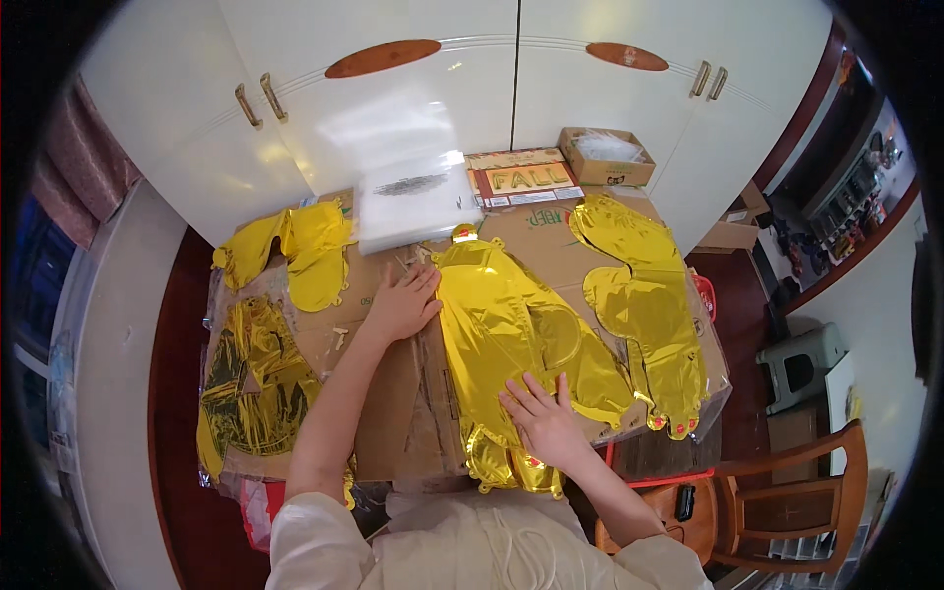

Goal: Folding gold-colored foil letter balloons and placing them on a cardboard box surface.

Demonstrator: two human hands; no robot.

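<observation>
A deflated gold foil balloon lies flat on the cardboard-covered table in front of me, wide at the top and narrowing at the lower right. My right hand rests on its lower part with the fingers spread. Beside the balloon's upper left edge, my left hand lies with fingers stretched out, fingertips at the foil. Neither hand grips anything. More foil shows below the balloon at the near table edge; I cannot tell whether it is a separate piece.
Other gold foil balloons lie at the right, far left and near left. Behind are a stack of clear plastic bags, a printed flat package and an open carton. A wooden chair stands at right.
</observation>
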